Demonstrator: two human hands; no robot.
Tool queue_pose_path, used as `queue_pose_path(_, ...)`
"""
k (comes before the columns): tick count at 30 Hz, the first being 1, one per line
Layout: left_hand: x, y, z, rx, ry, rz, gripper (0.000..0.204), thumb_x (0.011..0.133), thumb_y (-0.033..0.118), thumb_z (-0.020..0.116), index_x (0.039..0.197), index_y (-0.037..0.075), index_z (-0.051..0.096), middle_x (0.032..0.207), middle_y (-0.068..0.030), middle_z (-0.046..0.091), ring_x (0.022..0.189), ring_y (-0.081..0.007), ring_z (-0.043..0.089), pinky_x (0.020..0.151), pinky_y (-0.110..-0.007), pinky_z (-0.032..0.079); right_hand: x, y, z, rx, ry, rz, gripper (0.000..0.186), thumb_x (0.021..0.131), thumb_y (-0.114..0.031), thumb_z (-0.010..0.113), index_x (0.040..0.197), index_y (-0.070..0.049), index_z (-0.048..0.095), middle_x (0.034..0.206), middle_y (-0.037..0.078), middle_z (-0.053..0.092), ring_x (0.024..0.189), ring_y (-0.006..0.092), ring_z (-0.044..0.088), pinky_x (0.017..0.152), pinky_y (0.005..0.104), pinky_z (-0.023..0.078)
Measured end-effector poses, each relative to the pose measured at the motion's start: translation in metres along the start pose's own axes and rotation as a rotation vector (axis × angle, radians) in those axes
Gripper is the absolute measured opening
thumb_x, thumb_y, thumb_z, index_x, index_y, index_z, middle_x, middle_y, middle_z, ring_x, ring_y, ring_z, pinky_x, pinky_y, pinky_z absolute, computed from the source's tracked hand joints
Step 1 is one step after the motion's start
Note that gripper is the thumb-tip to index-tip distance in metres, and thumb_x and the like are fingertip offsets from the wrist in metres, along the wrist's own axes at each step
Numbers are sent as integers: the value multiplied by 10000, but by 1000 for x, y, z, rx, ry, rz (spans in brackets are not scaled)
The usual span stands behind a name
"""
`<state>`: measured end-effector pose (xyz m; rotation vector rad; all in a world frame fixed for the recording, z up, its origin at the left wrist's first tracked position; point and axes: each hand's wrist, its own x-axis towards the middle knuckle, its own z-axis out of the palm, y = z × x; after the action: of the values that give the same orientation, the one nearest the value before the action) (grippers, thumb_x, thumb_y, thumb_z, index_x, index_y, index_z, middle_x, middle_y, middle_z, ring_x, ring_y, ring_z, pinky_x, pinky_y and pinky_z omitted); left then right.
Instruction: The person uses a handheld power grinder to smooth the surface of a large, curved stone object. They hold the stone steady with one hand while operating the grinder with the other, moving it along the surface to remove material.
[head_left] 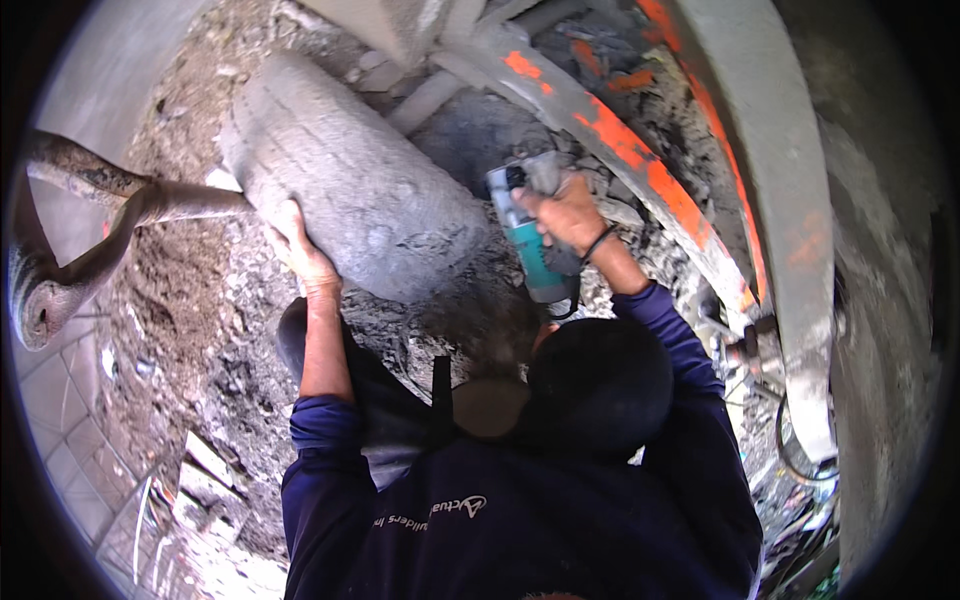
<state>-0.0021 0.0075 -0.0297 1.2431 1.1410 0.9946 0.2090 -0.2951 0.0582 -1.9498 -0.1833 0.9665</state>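
A long, rough grey concrete cylinder (350,170) lies slanted across the rubble, with a dusty haze around its lower right end. My left hand (299,247) grips its left side, fingers against the curved surface. Just right of that lower end, my right hand (565,215) is closed around a teal-and-silver handheld power tool (532,258), held angled with a cord hanging from its bottom. The tool's working part is hard to make out in the grit and dust.
An orange-marked grey beam (625,140) and a concrete ledge (775,200) run along the right. A bent, dirty metal frame (180,200) stands at the left, near tiled paving (70,420). Broken pieces (205,470) and rubble surround my dark-clothed legs.
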Motion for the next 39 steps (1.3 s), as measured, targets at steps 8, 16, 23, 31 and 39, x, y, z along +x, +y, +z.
queue_pose_path(8,-10,24,4,-66,-74,-107,1010,916,567,757,1598,-37,320,1523,-256,483,1304,-336,545,1124,-467,444,-37,44,-6,-199,31,145,452,796,-351,806,1014,42,752,867,223,765,822,323,763,794,419,599)
queue_pose_path(16,-10,17,3,-25,-56,-86,1118,896,596,755,1624,-81,241,1561,-303,435,1299,-378,568,1099,-494,491,-67,95,-2,-142,228,-59,459,761,-350,811,1086,-27,779,954,244,778,938,353,779,843,419,597)
queue_pose_path(23,-11,17,6,-27,-71,-39,1008,925,545,755,1560,-119,342,1512,-292,492,1279,-363,570,1094,-469,479,-68,115,-10,28,282,-43,343,831,-265,837,1078,-37,766,828,131,753,705,225,719,635,375,562)
queue_pose_path(31,-14,30,9,-31,-94,-48,1109,862,593,787,1563,-118,304,1467,-304,511,1215,-369,610,1047,-483,526,-171,109,-133,363,365,46,296,898,-145,797,1160,-22,734,809,56,719,559,128,610,472,299,524)
queue_pose_path(39,-11,22,4,-46,-147,-72,1006,872,583,784,1503,-114,428,1434,-264,563,1194,-342,623,1057,-471,524,-283,338,-213,605,922,16,327,845,-139,800,1116,22,712,918,96,744,671,178,690,591,326,564)
